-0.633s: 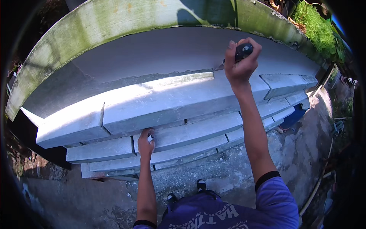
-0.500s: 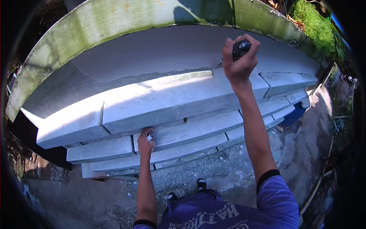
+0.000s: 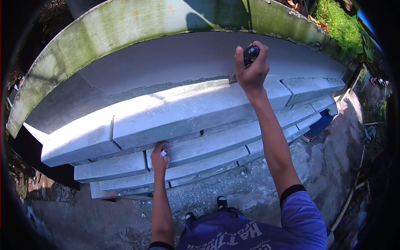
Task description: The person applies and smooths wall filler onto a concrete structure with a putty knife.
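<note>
My right hand [image 3: 255, 75] is closed round the dark rounded handle of a tool [image 3: 251, 55]. Below the fist, a bit of its thin blade shows at the end of a narrow raised strip [image 3: 196, 88], where the top pale block [image 3: 196, 110] meets the smooth wall [image 3: 166, 58]; the rest of the blade is hidden, so its exact kind cannot be told. Lower and to the left, my left hand [image 3: 158, 158] is closed round a small white cylinder with a dark end [image 3: 164, 152]. That hand rests against the front of the middle row of blocks [image 3: 208, 146].
Long pale blocks lie in stepped rows, with dark gaps between them. A curved, mossy concrete rim [image 3: 137, 23] overhangs the wall. Green plants [image 3: 337, 27] grow at the upper right. A dark blue object [image 3: 320, 125] sits under the right end. Rough concrete ground [image 3: 250, 187] lies below.
My right hand and its tool have moved a little left and down along the wall's foot. My left hand stays at the same blocks, still holding the white cylinder.
</note>
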`<control>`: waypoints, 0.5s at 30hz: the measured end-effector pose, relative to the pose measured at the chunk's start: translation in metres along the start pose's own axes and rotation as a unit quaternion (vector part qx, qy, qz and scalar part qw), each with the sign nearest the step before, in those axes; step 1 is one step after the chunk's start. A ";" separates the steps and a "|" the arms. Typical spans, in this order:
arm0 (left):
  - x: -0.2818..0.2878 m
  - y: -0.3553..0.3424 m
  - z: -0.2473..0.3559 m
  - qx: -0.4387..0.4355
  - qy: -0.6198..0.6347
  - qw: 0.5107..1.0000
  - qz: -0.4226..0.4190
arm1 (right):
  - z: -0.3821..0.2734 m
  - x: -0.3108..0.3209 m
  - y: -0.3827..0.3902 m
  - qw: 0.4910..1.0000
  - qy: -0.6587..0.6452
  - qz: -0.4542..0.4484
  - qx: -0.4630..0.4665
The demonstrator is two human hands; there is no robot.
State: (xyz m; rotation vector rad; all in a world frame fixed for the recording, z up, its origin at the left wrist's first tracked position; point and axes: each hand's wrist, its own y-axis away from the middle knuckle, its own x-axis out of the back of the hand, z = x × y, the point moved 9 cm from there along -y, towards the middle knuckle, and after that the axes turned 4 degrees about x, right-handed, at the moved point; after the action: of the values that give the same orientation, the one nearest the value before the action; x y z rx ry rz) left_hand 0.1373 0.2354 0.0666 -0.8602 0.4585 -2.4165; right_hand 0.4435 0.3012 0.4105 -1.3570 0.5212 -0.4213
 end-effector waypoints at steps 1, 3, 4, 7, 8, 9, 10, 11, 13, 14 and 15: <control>0.002 0.002 0.000 -0.001 0.000 1.000 0.002 | -0.002 0.012 -0.003 0.999 -0.029 0.031 0.013; 0.004 0.006 -0.001 0.016 -0.002 1.000 0.011 | -0.005 0.033 -0.010 0.985 -0.130 0.106 0.027; 0.006 0.004 -0.004 0.016 -0.002 1.000 0.015 | 0.001 0.035 -0.006 0.974 -0.189 0.126 -0.006; -0.003 0.005 -0.005 0.002 -0.025 1.000 -0.009 | 0.006 0.017 0.003 0.996 -0.066 0.056 0.003; -0.003 0.004 -0.007 0.001 -0.018 1.000 -0.011 | 0.005 0.018 0.004 0.996 -0.066 0.056 0.002; -0.003 0.004 -0.009 -0.001 -0.010 1.000 -0.014 | 0.005 0.018 0.004 0.998 -0.056 0.039 -0.006; -0.003 0.003 -0.011 -0.001 -0.011 1.000 -0.015 | 0.006 0.018 0.006 0.999 -0.045 0.023 -0.014; -0.001 0.005 -0.012 0.003 -0.011 1.000 -0.010 | 0.008 0.023 0.012 0.996 -0.087 0.024 -0.014; -0.002 0.001 -0.011 0.004 -0.009 1.000 -0.005 | 0.004 0.049 0.022 0.992 -0.107 0.070 0.001; -0.001 0.000 -0.007 -0.004 -0.007 1.000 0.005 | 0.000 0.069 0.028 0.985 -0.129 0.114 0.015; 0.001 0.000 -0.005 -0.009 -0.007 1.000 0.017 | 0.000 0.086 0.035 0.986 -0.100 0.134 0.009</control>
State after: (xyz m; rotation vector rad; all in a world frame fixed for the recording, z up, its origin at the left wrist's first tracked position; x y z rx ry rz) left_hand 0.1334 0.2349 0.0635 -0.8686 0.4875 -2.3774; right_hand 0.5129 0.2585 0.3664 -1.2738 0.5235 -0.0681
